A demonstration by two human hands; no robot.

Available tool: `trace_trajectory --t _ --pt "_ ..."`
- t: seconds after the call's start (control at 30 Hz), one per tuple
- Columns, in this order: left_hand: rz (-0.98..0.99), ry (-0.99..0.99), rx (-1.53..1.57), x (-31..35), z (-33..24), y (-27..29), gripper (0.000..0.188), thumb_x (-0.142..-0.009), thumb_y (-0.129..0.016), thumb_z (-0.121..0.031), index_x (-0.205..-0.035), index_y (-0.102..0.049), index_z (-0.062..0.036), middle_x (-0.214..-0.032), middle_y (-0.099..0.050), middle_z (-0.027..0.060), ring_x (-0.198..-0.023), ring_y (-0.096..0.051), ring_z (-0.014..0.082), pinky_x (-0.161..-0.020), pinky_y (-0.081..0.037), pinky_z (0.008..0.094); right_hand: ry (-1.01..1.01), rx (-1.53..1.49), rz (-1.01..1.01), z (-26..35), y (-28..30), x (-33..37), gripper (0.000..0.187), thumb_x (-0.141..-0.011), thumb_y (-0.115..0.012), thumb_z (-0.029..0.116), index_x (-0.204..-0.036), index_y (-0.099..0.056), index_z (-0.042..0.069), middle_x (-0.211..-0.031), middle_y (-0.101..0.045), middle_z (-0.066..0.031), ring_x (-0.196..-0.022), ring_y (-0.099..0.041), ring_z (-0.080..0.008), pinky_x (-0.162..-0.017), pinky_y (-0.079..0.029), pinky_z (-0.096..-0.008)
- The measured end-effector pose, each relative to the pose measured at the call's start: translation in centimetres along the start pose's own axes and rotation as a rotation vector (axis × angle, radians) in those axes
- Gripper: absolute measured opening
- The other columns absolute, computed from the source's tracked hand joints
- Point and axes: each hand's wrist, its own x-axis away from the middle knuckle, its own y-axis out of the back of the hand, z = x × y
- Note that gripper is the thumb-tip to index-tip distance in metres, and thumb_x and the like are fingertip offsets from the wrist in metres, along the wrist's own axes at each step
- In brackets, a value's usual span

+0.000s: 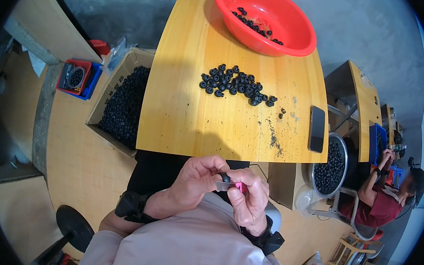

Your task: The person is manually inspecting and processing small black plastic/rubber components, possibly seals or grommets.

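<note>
Just off the near table edge, my left hand [194,182] is closed on a small round black rubber part [225,177], held between thumb and fingers. My right hand [250,199] grips a small knife [240,186] with a pink handle. Its short flat blade lies against or right beside the black part; the fingers partly hide the contact. On the yellow wooden table [197,131] in front of me lies a loose cluster of similar black parts [235,83], several with a hole in the middle. Small black trimmings [274,140] are scattered to the right.
A red basin [299,37] with some black parts stands at the table's far edge. A phone [317,129] lies at the right edge. A full cardboard box [117,100] is on the left, a full metal bowl [330,166] on the right. Another person [384,196] works further right.
</note>
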Motion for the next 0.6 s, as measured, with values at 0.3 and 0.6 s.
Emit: trace_trajectory --t 0.3,0.6 --pt "0.0 0.057 -0.017 0.0 -0.7 -0.5 0.007 -0.081 -0.057 -0.002 -0.087 -0.055 0.0017 -0.08 -0.055 0.0017 -0.073 -0.051 0.0064 -0.067 -0.041 0.0193 -0.043 -0.063 0.005 0.4 0.0 0.0 0.017 -0.083 -0.053 0.011 -0.096 -0.053 0.0 -0.064 -0.053 -0.0109 -0.052 -0.051 -0.0209 -0.049 -0.042 -0.0294" --pt "0.047 0.063 -0.055 1.2 -1.9 -0.8 0.02 -0.077 -0.064 -0.017 -0.072 -0.054 -0.0003 -0.069 -0.053 0.006 -0.061 -0.047 0.0101 -0.057 -0.036 0.0214 -0.318 0.097 -0.277 -5.8 1.2 -1.1 0.016 -0.087 -0.047 0.008 -0.102 -0.052 0.005 -0.058 -0.04 0.002 -0.054 -0.035 -0.0072 -0.051 -0.033 -0.0219"
